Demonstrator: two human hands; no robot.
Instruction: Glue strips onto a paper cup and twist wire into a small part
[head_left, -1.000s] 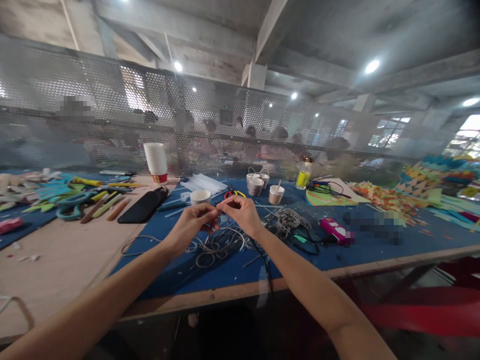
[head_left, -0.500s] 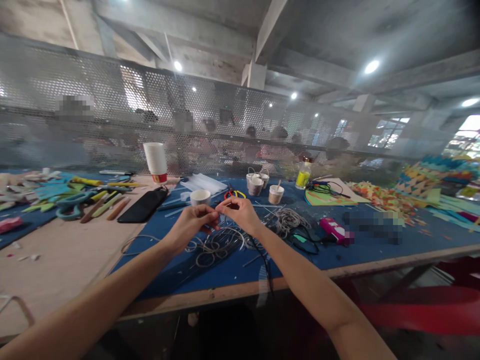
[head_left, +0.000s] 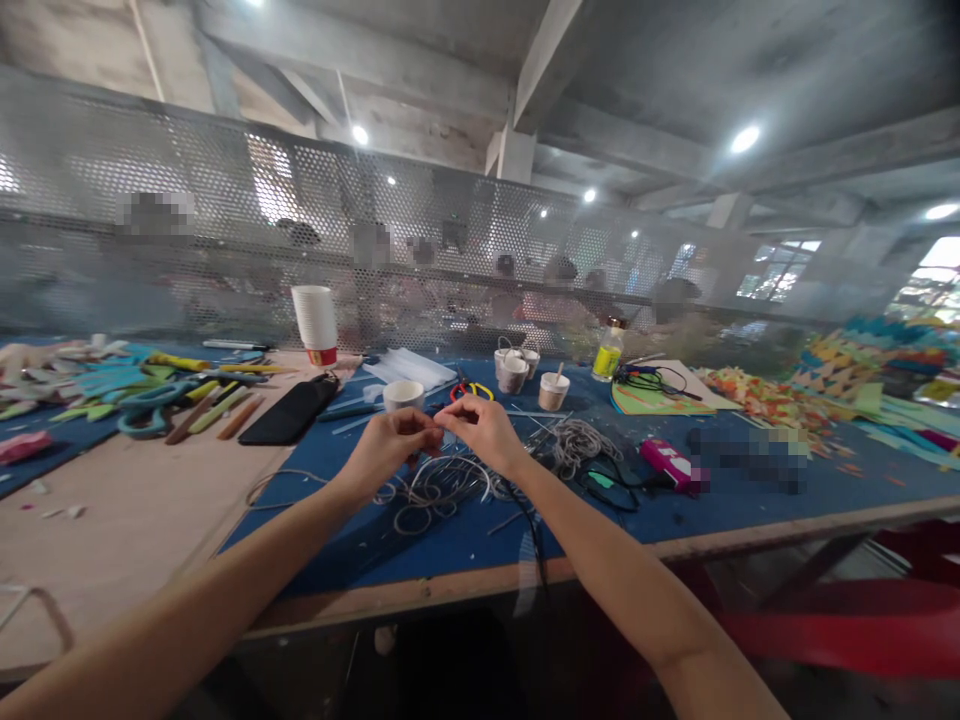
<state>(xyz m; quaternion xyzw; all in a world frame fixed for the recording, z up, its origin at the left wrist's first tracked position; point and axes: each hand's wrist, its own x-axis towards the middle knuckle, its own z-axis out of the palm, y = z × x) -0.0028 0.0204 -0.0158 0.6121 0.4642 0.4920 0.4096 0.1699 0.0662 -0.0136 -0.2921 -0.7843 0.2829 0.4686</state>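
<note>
My left hand [head_left: 394, 445] and my right hand [head_left: 480, 428] meet over the blue mat [head_left: 352, 555], fingertips pinched close together. Whatever lies between the fingers is too small to make out. Below them spreads a tangle of grey cord [head_left: 431, 495], with a thicker bundle of cord [head_left: 581, 443] to the right. A white paper cup [head_left: 403, 394] stands just behind my left hand. Red and yellow scissor handles [head_left: 480, 390] show behind my right hand.
Stacked paper cups [head_left: 315, 320], a black phone [head_left: 289, 412] and tools [head_left: 217, 405] lie left. Small cups [head_left: 513, 374], another cup [head_left: 553, 390], a yellow-labelled bottle [head_left: 608, 352] and a magenta tool [head_left: 670, 465] are right. People appear behind a perforated screen [head_left: 330, 200].
My hands remain over the cord, with fingertips slightly shifted and still close together. The whole view has moved slightly; nothing on the table has visibly changed place.
</note>
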